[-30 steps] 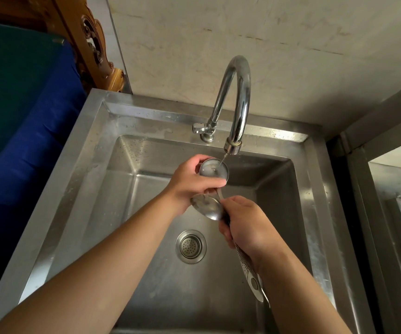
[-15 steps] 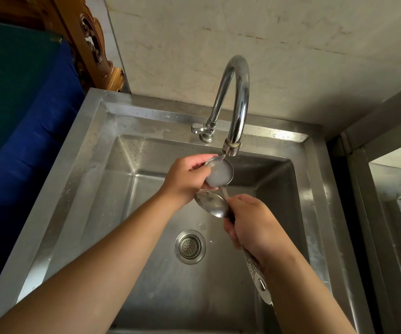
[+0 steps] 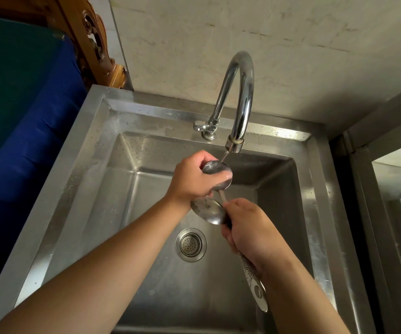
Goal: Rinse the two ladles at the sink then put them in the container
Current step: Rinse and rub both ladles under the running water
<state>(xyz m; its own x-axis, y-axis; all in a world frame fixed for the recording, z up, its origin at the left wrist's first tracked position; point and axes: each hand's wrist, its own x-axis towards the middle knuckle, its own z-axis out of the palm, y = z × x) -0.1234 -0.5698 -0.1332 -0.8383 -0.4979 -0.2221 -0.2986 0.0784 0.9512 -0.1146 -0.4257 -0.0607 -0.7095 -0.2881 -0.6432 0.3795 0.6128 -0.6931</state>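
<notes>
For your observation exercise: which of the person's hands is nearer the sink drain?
Right. The right hand grips the handles just right of the drain; the left hand is farther back, under the tap.

Count of items at the sink: two ladles, two hands, one tap, one basin.

Two steel ladles are present: the upper ladle point(image 3: 218, 173) under the spout and the lower ladle point(image 3: 208, 210) just below it. Two hands appear, the left hand point(image 3: 191, 179) and the right hand point(image 3: 248, 227). There is one sink point(image 3: 93, 165), with one curved tap point(image 3: 236, 97), one tap lever point(image 3: 199, 125) and one drain strainer point(image 3: 191, 245). One thin stream of water point(image 3: 224, 155) falls from the spout.
</notes>
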